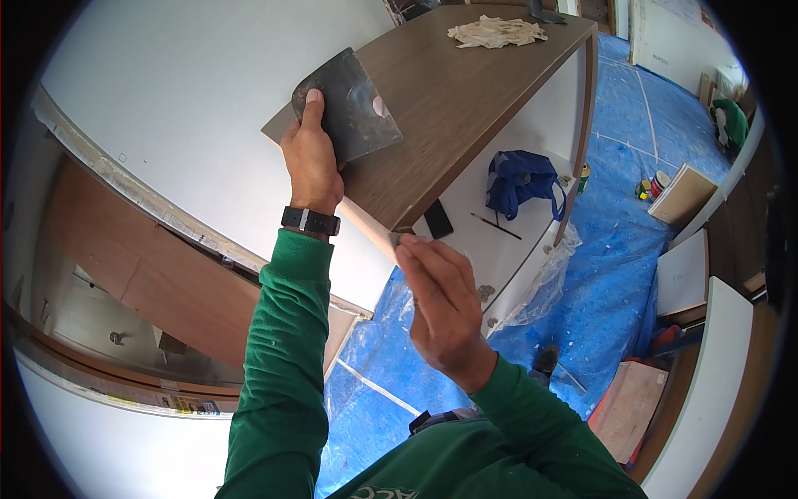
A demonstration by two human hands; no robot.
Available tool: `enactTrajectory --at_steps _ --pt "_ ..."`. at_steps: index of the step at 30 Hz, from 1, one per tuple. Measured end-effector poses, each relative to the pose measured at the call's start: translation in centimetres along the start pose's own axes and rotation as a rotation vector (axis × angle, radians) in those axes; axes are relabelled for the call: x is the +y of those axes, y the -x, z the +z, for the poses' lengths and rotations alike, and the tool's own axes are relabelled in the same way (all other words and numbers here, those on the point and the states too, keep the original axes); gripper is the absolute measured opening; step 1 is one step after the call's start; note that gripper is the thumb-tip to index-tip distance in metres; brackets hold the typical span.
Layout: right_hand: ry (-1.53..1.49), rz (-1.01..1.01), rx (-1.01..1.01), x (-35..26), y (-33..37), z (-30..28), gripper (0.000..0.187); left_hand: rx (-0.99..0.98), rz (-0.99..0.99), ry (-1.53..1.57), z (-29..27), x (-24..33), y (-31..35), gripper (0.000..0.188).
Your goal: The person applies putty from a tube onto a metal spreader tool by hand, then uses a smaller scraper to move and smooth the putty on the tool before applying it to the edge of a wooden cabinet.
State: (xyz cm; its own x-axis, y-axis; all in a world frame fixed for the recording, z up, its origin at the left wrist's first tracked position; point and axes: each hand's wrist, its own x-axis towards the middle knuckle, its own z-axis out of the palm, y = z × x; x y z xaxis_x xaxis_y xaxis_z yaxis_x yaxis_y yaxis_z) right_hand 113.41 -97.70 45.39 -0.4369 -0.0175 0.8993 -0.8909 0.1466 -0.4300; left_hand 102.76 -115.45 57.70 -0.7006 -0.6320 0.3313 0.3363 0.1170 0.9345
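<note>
My left hand (312, 158) grips a thin, dark, shiny plate (353, 112) with a rounded corner, thumb on its upper face. The plate is held over the near left end of a brown wood-grain cabinet top (449, 100). At the near corner of the cabinet, my right hand (445, 308) is closed, fingertips pinched on a small grey flat piece (396, 239) against the pale end edge (366, 220). Most of that piece is hidden by the fingers, so its kind cannot be made out.
A crumpled cream cloth (497, 32) lies on the far cabinet top. Inside the white compartment are a blue bag (524, 183), a black phone (437, 219) and a thin dark stick (496, 225). Blue sheeting (615, 216) covers the floor. Boards (683, 195) and tins (659, 183) stand right.
</note>
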Motion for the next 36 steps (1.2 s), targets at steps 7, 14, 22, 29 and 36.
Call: enactTrajectory --at_steps 7,14,22,29,36 --pt "-0.034 0.027 -0.001 0.7 -0.9 -1.4 0.038 -0.038 -0.003 0.007 -0.3 0.6 0.2 0.046" --pt "-0.029 -0.055 -0.057 0.1 -1.1 -1.1 0.035 -0.034 0.0 0.006 -0.3 0.3 0.0 0.045" --pt "-0.055 -0.087 -0.108 0.8 -0.8 -1.7 0.034 -0.013 -0.002 -0.006 -0.2 0.2 -0.3 0.044" --pt "-0.028 0.013 -0.026 1.7 0.6 -1.7 0.034 -0.008 0.005 -0.014 -0.3 0.4 0.1 0.043" --pt "0.022 -0.006 0.037 1.5 0.7 0.9 0.035 -0.008 0.014 -0.028 -0.3 0.6 0.3 0.043"
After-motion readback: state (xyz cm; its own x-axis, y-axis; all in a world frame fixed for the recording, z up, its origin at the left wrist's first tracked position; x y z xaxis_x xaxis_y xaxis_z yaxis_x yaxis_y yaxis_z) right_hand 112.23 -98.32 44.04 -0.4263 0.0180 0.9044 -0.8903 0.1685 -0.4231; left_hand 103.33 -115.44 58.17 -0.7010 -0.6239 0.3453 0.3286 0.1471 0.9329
